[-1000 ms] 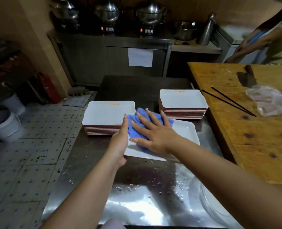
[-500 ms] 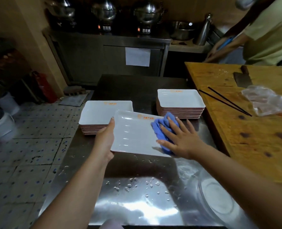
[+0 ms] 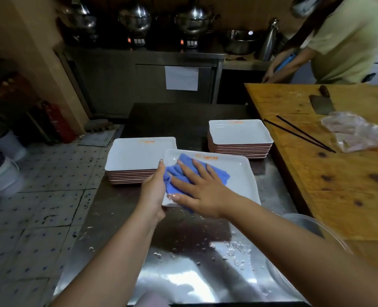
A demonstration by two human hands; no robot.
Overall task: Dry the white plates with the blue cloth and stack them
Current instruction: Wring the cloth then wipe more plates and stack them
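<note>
Plate in hand: we see a white rectangular plate (image 3: 234,180) with an orange mark at its far edge, held tilted over the steel worktop (image 3: 183,273), its near left corner in our grip.
Left hand: our left hand (image 3: 153,191) grips the plate's left edge, thumb on top of the rim, the other fingers hidden below.
Right hand: our right hand (image 3: 202,194) lies flat with fingers spread straight, pressing the blue cloth (image 3: 179,173) onto the plate's left half.
Blue cloth: bunched under the palm, spilling out toward the far rim and over the near edge of the plate.
Left stack: a stack of white plates (image 3: 137,160) stands on the worktop just behind our left hand; the held plate overlaps its right corner in our view.
Right stack: a second stack (image 3: 240,136) stands farther back and to the right, apart from the first.
Worktop: wet, with water drops on the near part.
Wooden table: at right, a wooden table (image 3: 338,185) carries a cleaver (image 3: 322,103), black chopsticks (image 3: 301,132) and a clear plastic bag (image 3: 354,130).
Background: another person (image 3: 338,38) in a pale green shirt stands at the back right.
</note>
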